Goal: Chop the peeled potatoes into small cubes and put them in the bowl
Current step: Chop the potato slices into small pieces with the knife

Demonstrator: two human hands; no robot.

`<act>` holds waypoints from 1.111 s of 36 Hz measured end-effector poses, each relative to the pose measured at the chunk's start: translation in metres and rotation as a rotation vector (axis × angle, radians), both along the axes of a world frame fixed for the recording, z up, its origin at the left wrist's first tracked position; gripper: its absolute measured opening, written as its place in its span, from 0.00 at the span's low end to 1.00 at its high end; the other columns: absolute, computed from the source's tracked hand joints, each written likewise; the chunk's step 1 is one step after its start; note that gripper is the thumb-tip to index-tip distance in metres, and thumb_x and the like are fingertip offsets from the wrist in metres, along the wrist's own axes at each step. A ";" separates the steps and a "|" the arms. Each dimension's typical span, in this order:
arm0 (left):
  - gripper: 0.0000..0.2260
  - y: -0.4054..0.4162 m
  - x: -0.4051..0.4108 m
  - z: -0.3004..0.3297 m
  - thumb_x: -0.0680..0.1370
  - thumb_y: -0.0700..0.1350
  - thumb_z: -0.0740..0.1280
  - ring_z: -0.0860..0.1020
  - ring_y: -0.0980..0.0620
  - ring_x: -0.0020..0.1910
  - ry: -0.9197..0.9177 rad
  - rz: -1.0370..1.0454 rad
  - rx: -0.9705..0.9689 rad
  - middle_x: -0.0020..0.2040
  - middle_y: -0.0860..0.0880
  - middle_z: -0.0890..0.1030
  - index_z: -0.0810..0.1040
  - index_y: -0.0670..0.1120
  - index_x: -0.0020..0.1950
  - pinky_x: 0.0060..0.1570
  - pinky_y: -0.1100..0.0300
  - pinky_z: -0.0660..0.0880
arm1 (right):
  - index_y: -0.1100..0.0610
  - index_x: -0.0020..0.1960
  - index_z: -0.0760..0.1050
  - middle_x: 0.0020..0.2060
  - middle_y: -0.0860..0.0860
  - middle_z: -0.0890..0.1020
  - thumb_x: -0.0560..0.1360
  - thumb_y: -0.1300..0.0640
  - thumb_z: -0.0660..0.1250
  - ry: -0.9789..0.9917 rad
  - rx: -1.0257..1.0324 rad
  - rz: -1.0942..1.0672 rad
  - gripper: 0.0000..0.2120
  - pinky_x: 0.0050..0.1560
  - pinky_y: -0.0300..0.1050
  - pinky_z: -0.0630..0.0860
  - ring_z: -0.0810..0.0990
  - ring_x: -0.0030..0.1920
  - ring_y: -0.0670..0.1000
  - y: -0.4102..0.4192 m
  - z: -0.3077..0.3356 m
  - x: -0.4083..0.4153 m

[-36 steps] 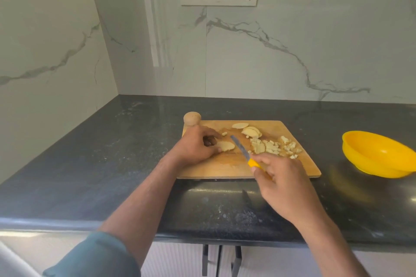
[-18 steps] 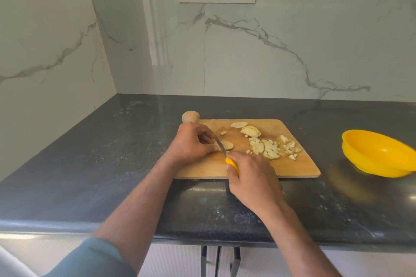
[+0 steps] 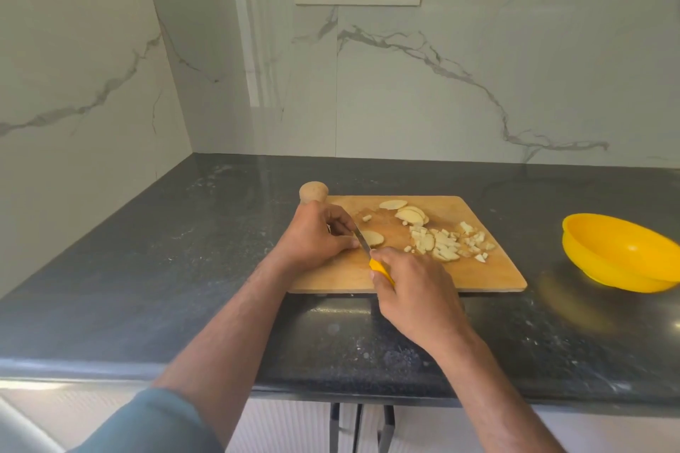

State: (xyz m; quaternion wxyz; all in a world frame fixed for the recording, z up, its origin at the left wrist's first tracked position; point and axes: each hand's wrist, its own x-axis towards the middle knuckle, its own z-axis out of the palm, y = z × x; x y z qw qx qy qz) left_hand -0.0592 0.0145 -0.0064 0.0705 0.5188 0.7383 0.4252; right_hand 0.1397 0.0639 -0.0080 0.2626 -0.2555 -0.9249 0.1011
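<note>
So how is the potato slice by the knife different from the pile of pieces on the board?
The potato slice is one flat, rounded piece; the pile of pieces is many small, uneven chunks. The slice lies beside the left hand, against the knife; the pile lies untouched. Both are pale and on the cutting board.

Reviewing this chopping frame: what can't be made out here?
- Bowl, head view: its right side is cut off by the frame edge, and the near wall hides part of its floor, so contents are uncertain.
- Potato slice: its left end is hidden under the left hand.
- Knife: most of the yellow handle is hidden in the right hand.
- Cubes: too small to count.
</note>
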 end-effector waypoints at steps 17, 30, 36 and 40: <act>0.08 0.000 0.000 0.000 0.72 0.37 0.79 0.83 0.54 0.42 -0.015 -0.044 -0.002 0.41 0.48 0.86 0.86 0.43 0.50 0.47 0.63 0.80 | 0.47 0.66 0.76 0.50 0.48 0.85 0.81 0.49 0.63 -0.058 -0.002 -0.030 0.14 0.40 0.43 0.69 0.82 0.47 0.51 0.000 0.011 -0.009; 0.12 0.001 -0.003 -0.002 0.72 0.41 0.80 0.83 0.56 0.42 -0.022 -0.024 -0.028 0.41 0.51 0.85 0.85 0.50 0.53 0.47 0.66 0.78 | 0.47 0.65 0.78 0.53 0.42 0.84 0.80 0.49 0.66 -0.059 -0.067 0.028 0.15 0.50 0.45 0.79 0.82 0.51 0.47 -0.008 0.008 0.029; 0.11 0.000 -0.003 -0.002 0.72 0.42 0.80 0.83 0.57 0.44 -0.019 -0.020 -0.019 0.43 0.51 0.85 0.85 0.51 0.52 0.48 0.66 0.79 | 0.49 0.62 0.82 0.32 0.35 0.78 0.79 0.50 0.69 -0.009 -0.201 0.033 0.13 0.37 0.35 0.76 0.79 0.35 0.42 0.002 0.013 0.048; 0.11 0.001 -0.003 -0.004 0.73 0.41 0.79 0.83 0.56 0.45 -0.007 -0.026 -0.008 0.44 0.50 0.85 0.85 0.49 0.53 0.48 0.67 0.79 | 0.52 0.59 0.83 0.19 0.38 0.70 0.79 0.56 0.70 0.132 -0.298 0.009 0.10 0.25 0.34 0.61 0.68 0.22 0.45 0.017 0.014 0.052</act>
